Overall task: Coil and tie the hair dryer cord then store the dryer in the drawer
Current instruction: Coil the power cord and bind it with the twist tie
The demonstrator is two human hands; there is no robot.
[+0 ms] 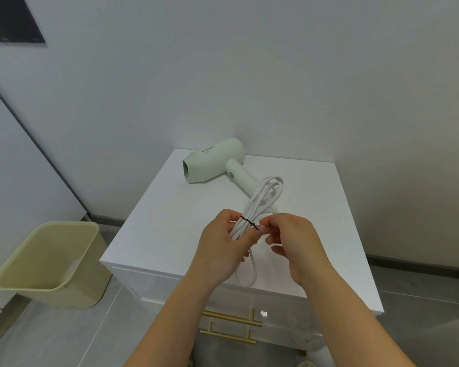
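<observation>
While twisting the black tie [247, 221] round the coiled white cord [260, 205], keep left hand [220, 250] clenched on the bundle just below the tie, right hand [292, 242] pinching the tie's end between fingers [263, 229]. Held above the table [154, 223], loops hanging past its front edge; far end running to the pale green hair dryer [215, 162] lying on its side near the wall. Probably light, springy, smooth: grip mid-coil, firmly. Later, lift by the handle. Drawer [231, 317] below, shut.
</observation>
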